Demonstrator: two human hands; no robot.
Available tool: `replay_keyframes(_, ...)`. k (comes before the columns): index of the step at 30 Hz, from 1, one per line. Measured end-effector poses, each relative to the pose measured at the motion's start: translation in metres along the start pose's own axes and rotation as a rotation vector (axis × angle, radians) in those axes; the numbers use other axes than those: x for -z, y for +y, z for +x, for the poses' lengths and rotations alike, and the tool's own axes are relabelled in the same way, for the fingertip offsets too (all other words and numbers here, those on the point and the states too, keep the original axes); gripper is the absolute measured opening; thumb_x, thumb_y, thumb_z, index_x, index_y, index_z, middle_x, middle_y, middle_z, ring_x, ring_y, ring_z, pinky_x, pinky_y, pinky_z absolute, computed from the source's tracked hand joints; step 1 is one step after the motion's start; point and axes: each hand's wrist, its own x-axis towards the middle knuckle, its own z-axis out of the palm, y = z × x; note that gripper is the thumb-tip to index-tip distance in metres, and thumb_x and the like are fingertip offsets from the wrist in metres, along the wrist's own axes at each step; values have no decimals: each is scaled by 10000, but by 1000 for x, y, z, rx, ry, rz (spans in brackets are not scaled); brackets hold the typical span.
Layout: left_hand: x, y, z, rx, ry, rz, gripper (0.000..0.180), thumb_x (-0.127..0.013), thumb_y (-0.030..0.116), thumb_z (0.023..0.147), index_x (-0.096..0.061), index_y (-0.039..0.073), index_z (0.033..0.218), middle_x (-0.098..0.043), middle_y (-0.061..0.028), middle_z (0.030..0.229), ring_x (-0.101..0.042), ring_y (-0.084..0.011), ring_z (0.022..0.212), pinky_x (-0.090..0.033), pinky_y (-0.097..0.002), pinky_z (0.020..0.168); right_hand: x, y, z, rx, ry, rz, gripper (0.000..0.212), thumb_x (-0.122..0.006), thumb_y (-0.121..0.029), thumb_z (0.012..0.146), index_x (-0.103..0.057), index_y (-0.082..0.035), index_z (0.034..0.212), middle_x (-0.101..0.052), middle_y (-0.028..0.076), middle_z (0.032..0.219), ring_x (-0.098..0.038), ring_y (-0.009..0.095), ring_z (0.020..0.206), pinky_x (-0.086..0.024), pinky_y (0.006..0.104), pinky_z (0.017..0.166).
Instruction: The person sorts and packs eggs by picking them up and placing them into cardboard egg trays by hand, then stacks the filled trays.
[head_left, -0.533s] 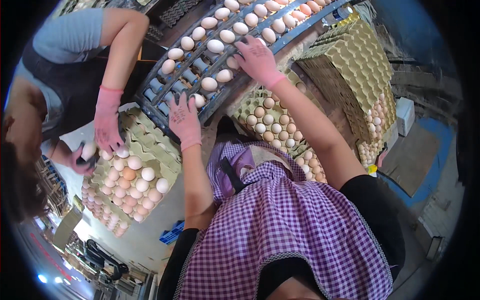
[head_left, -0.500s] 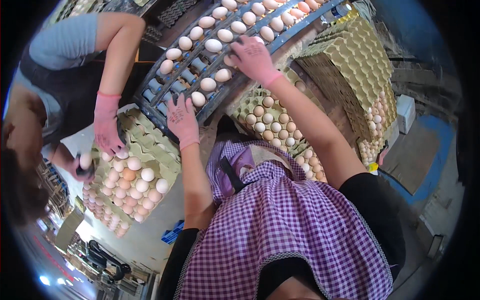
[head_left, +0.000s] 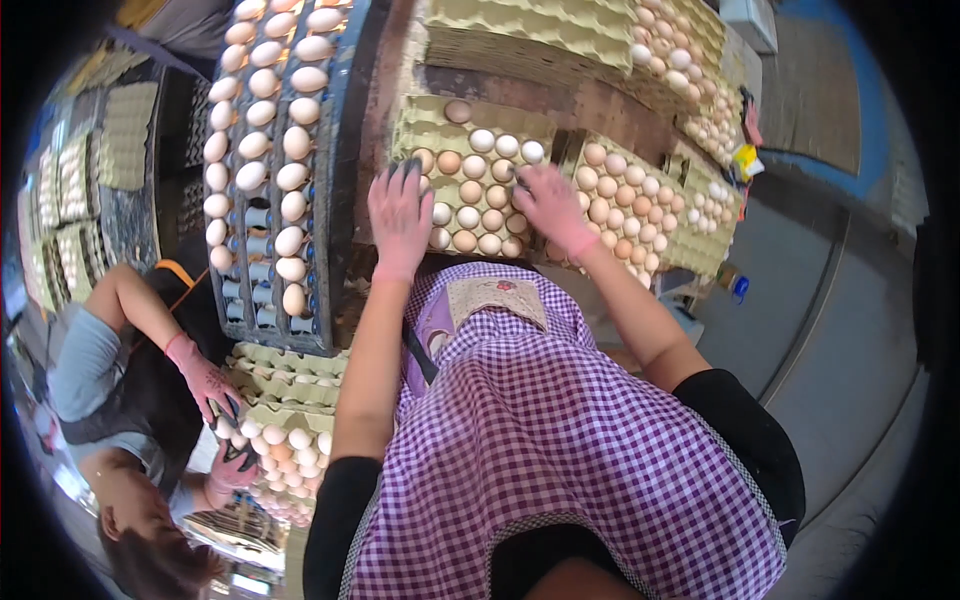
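In front of me lies a pulp egg tray [head_left: 415, 120], partly filled with brown and white eggs [head_left: 471, 192]. My left hand [head_left: 400, 215], in a pink glove with dark fingertips, rests over the tray's left edge, fingers stretched and slightly apart, touching or close to the eggs there. What lies under its palm is hidden. At the tray's right edge, my right hand [head_left: 556, 208], gloved alike, has its fingers curled down beside the eggs. Whether an egg is inside them I cannot make out.
A roller conveyor [head_left: 335, 200] carrying rows of eggs runs along the left. Right of my tray is another egg tray [head_left: 625, 205]; stacked empty trays [head_left: 530, 45] stand behind. At lower left, a co-worker's gloved hands [head_left: 205, 385] handle eggs over a tray.
My view has turned right. Both my hands have left the conveyor and are now at the egg tray. The co-worker is still at the tray of eggs.
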Motion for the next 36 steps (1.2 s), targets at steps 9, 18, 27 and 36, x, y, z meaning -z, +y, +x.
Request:
replay_keyframes(9, -75, 27, 124, -558, -496, 152, 453, -686, 202, 848, -605, 135, 1289, -641, -94, 1229, -569, -273, 1214, -438, -408, 1043, -9, 51, 51, -310, -326, -203, 307, -623, -332, 940, -573, -112, 1149, -641, 127, 1078, -651, 307, 1038, -522, 413, 841)
replay_keyframes(18, -25, -5, 66, 714, -338, -1557, 370, -588, 95, 948, -594, -44, 1290, -678, -111, 1188, -653, -197, 1120, -523, -305, 964, 29, 61, 13, -891, 12, 1695, 402, -567, -334, 957, -614, -27, 1212, -670, 69, 1032, -659, 168, 916, -546, 340, 826)
replay_keyframes(27, -74, 33, 82, -226, -637, 317, 369, -759, 377, 830, -658, 97, 1047, -546, -114, 1242, -657, -277, 1036, -559, -396, 799, -13, 34, 85, 37, -375, -196, 349, -624, -314, 904, -588, -85, 1166, -641, 102, 1079, -662, 270, 1058, -532, 405, 878)
replay_keyframes(36, 3, 6, 14, 658, -602, -1290, 457, -660, 193, 918, -589, 48, 1345, -642, -98, 1253, -628, -167, 1002, -537, -300, 859, 30, 47, 36, -463, -426, 981, 332, -602, -236, 948, -637, -50, 1221, -711, 78, 1129, -667, 221, 1088, -522, 340, 903)
